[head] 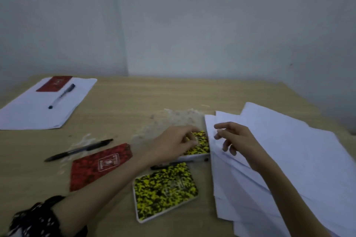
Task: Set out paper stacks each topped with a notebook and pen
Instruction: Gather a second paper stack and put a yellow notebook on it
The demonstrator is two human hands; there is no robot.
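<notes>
Head view shows my left hand (179,141) pinching the stiff yellow notebook (200,145) at its top edge beside the floppy loose papers (289,159), where my right hand (234,137) hovers open.

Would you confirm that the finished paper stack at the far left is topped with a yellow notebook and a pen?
Not quite: the head view shows the small notebook on the white paper stack at the far left is red, not yellow. The dark-capped pen does lie on the stack beside it.
</notes>
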